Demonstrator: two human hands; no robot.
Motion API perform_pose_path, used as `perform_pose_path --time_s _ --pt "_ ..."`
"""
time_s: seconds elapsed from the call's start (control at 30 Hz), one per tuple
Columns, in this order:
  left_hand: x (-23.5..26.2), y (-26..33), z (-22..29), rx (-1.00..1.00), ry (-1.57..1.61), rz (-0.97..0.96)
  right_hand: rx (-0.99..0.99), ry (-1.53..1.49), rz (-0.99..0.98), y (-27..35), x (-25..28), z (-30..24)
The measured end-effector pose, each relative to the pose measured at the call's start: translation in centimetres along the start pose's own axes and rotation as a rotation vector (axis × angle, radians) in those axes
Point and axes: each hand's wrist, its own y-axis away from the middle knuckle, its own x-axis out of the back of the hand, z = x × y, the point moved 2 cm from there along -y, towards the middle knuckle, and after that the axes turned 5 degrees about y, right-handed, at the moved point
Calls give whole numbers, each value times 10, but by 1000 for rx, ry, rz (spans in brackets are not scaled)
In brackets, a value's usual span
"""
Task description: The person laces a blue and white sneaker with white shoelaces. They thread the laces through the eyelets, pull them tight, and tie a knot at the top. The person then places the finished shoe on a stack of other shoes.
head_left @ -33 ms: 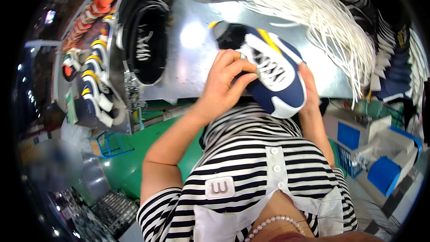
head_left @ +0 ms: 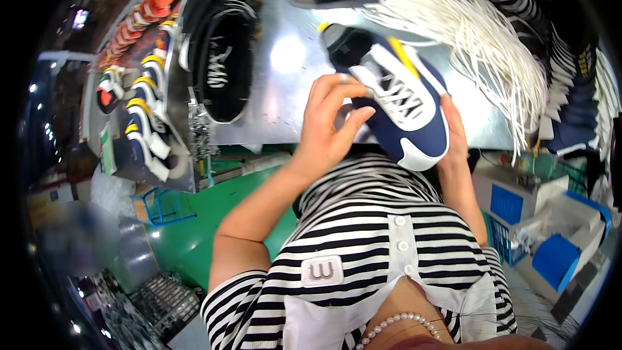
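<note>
striped shirt (head_left: 363, 236), white beaded necklace (head_left: 404, 315)

There are two hands (head_left: 329, 123) (head_left: 456, 133) and one navy-and-white shoe (head_left: 414, 123) at centre, one bundle of white laces (head_left: 479, 39) at upper right, and three buttons (head_left: 403, 245) plus one necklace (head_left: 403, 315) at lower centre.

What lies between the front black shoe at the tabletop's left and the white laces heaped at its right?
In the head view: a stretch of tabletop, then the navy-and-white shoe, with the left hand at its side.
</note>
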Motion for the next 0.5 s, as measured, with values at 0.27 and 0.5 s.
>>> perform_pose_path --time_s 0.27,0.5 --pt "1 5 6 646 1168 356 -220 39 8 -6 -36 48" --pt "97 -35 -16 557 -1102 -117 -47 593 50 -8 -26 16"
